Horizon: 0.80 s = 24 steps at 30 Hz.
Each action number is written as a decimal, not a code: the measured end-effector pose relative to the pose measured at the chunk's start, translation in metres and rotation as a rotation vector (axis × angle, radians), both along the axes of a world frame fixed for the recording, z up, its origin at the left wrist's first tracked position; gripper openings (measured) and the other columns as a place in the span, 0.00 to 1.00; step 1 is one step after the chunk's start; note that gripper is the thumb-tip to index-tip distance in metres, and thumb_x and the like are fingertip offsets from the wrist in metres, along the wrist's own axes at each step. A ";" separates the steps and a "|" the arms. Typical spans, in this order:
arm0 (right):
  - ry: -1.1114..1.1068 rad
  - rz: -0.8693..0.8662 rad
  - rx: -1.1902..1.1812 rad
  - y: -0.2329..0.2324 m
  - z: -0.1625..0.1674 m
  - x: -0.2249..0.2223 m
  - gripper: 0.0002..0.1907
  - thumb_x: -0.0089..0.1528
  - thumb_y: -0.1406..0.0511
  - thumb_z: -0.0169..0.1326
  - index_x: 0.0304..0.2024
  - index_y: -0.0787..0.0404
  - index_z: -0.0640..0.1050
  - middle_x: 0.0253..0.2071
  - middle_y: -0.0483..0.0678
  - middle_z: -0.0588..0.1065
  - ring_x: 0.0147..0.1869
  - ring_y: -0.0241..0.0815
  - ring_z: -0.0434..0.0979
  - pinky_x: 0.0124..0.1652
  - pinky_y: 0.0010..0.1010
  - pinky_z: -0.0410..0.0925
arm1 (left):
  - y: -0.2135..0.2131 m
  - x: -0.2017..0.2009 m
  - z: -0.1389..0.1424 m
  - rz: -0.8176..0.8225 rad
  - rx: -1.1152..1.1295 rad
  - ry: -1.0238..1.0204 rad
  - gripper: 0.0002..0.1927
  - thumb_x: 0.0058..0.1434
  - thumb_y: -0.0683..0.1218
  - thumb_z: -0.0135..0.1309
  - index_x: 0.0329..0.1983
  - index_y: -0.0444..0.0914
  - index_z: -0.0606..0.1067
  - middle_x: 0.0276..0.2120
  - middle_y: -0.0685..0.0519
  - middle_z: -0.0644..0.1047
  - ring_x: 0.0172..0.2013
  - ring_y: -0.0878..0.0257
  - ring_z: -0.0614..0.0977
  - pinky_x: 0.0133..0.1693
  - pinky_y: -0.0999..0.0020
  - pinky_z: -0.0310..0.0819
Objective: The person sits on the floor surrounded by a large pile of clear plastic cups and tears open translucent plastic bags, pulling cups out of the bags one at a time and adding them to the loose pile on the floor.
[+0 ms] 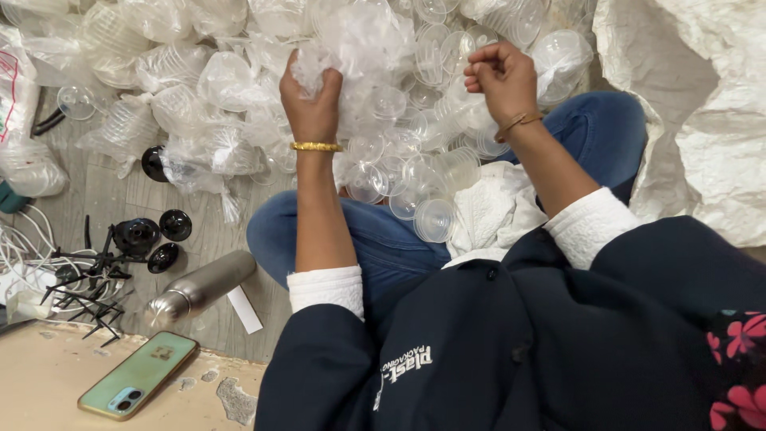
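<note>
Lying flat at 8 o'clock: green phone, face down on beige ledge. Resting just above at 8–9 o'clock: steel bottle, tilted on the grey floor, white card touching its end. Sitting at 9 o'clock: black plastic parts and thin black sprues, white cables beside them.

Filling 10 to 1 o'clock: heap of clear plastic lids, some loose, some bagged in clear film.

Reaching to 11 o'clock: left hand, gold bangle on wrist, fingers closed on a bunch of clear film bag sitting atop the heap. Holding at 12–1 o'clock: right hand, curled into a loose fist, pinching same film from the other side; exact contact hard to be telling through clear plastic.

Spilling over lap at centre: loose lids on blue jeans. Lying at 3 o'clock of centre: crumpled white cloth. Standing at 2–3 o'clock: big white woven sack.
</note>
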State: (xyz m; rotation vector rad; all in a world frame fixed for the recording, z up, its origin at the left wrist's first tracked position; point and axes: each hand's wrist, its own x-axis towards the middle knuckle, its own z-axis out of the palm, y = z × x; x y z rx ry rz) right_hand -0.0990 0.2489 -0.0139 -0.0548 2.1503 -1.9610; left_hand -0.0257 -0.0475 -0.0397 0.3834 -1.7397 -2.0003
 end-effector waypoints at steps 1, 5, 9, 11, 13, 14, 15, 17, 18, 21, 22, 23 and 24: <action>-0.014 -0.002 0.050 0.000 0.005 0.001 0.10 0.67 0.72 0.56 0.51 0.68 0.77 0.43 0.51 0.80 0.43 0.34 0.82 0.46 0.27 0.79 | 0.001 -0.001 -0.003 -0.008 -0.033 0.035 0.24 0.65 0.34 0.59 0.65 0.28 0.70 0.46 0.44 0.79 0.42 0.59 0.82 0.46 0.65 0.80; 0.035 0.373 -0.115 -0.025 0.017 0.031 0.36 0.64 0.68 0.63 0.70 0.56 0.60 0.63 0.54 0.67 0.59 0.36 0.73 0.55 0.33 0.74 | 0.040 -0.008 -0.005 0.160 -0.551 0.119 0.33 0.49 0.27 0.49 0.62 0.27 0.66 0.51 0.39 0.75 0.51 0.49 0.77 0.51 0.62 0.76; 0.194 0.562 -0.106 -0.051 0.024 0.050 0.44 0.64 0.69 0.68 0.75 0.52 0.58 0.72 0.55 0.61 0.68 0.46 0.72 0.64 0.43 0.74 | 0.060 0.007 0.010 -0.043 -0.273 0.000 0.22 0.57 0.31 0.50 0.57 0.32 0.72 0.42 0.48 0.81 0.43 0.59 0.82 0.48 0.68 0.78; 0.122 0.514 -0.194 -0.051 0.027 0.049 0.42 0.66 0.68 0.67 0.76 0.51 0.60 0.71 0.54 0.62 0.66 0.46 0.75 0.65 0.43 0.76 | 0.056 0.012 0.018 -0.053 -0.282 -0.043 0.19 0.60 0.35 0.53 0.56 0.32 0.73 0.41 0.48 0.82 0.42 0.61 0.82 0.47 0.68 0.78; -0.111 0.365 -0.345 -0.044 0.031 0.046 0.45 0.65 0.66 0.65 0.79 0.54 0.57 0.68 0.54 0.61 0.61 0.43 0.74 0.62 0.41 0.77 | 0.052 0.015 0.019 -0.019 -0.287 -0.068 0.19 0.63 0.39 0.57 0.57 0.32 0.71 0.42 0.49 0.82 0.42 0.64 0.83 0.45 0.70 0.78; 0.070 0.442 -0.286 -0.041 0.032 0.045 0.45 0.65 0.67 0.66 0.78 0.56 0.56 0.70 0.54 0.58 0.66 0.44 0.69 0.63 0.40 0.76 | 0.053 0.015 0.017 -0.019 -0.270 -0.098 0.19 0.63 0.41 0.58 0.57 0.32 0.71 0.42 0.50 0.82 0.41 0.64 0.83 0.45 0.70 0.78; 0.252 0.517 -0.224 -0.041 0.034 0.045 0.45 0.66 0.68 0.66 0.78 0.58 0.55 0.72 0.54 0.56 0.71 0.45 0.64 0.65 0.39 0.74 | 0.054 0.014 0.013 -0.020 -0.253 -0.128 0.20 0.64 0.42 0.59 0.57 0.31 0.72 0.41 0.50 0.83 0.41 0.65 0.83 0.44 0.70 0.77; 0.319 0.518 -0.097 -0.040 0.037 0.044 0.39 0.66 0.68 0.65 0.74 0.61 0.59 0.70 0.54 0.59 0.70 0.44 0.65 0.61 0.36 0.74 | 0.060 0.011 0.001 -0.088 -0.172 -0.138 0.19 0.66 0.43 0.59 0.57 0.31 0.74 0.41 0.50 0.83 0.41 0.65 0.81 0.44 0.70 0.76; 0.206 0.447 -0.037 -0.044 0.039 0.044 0.33 0.67 0.66 0.64 0.70 0.61 0.65 0.66 0.52 0.66 0.65 0.41 0.71 0.57 0.34 0.77 | 0.062 0.011 -0.006 -0.154 -0.110 -0.120 0.17 0.67 0.42 0.58 0.56 0.30 0.75 0.42 0.49 0.82 0.41 0.64 0.81 0.45 0.69 0.75; -0.099 0.440 -0.297 -0.040 0.048 0.043 0.27 0.67 0.66 0.61 0.68 0.60 0.69 0.59 0.52 0.73 0.60 0.41 0.76 0.51 0.30 0.76 | 0.051 0.008 -0.024 -0.140 0.022 -0.121 0.15 0.69 0.42 0.56 0.55 0.29 0.77 0.44 0.49 0.82 0.43 0.64 0.81 0.46 0.69 0.76; -0.199 0.471 -0.456 -0.035 0.051 0.042 0.28 0.68 0.67 0.61 0.68 0.59 0.68 0.58 0.52 0.73 0.61 0.42 0.76 0.51 0.30 0.74 | 0.042 0.007 -0.028 -0.098 0.058 -0.133 0.15 0.69 0.42 0.56 0.55 0.30 0.77 0.44 0.49 0.82 0.43 0.64 0.81 0.46 0.69 0.76; -0.237 0.521 -0.490 -0.032 0.052 0.042 0.24 0.68 0.68 0.59 0.65 0.59 0.70 0.58 0.53 0.74 0.61 0.44 0.76 0.49 0.31 0.74 | 0.034 0.006 -0.030 -0.028 0.023 -0.162 0.16 0.68 0.43 0.56 0.56 0.29 0.76 0.45 0.49 0.83 0.44 0.64 0.81 0.47 0.69 0.76; -0.272 0.570 -0.527 -0.028 0.051 0.042 0.20 0.68 0.68 0.57 0.63 0.59 0.71 0.59 0.54 0.75 0.61 0.45 0.77 0.48 0.32 0.75 | 0.026 0.004 -0.032 0.040 -0.014 -0.189 0.17 0.68 0.43 0.57 0.57 0.29 0.75 0.46 0.49 0.83 0.44 0.64 0.82 0.47 0.69 0.76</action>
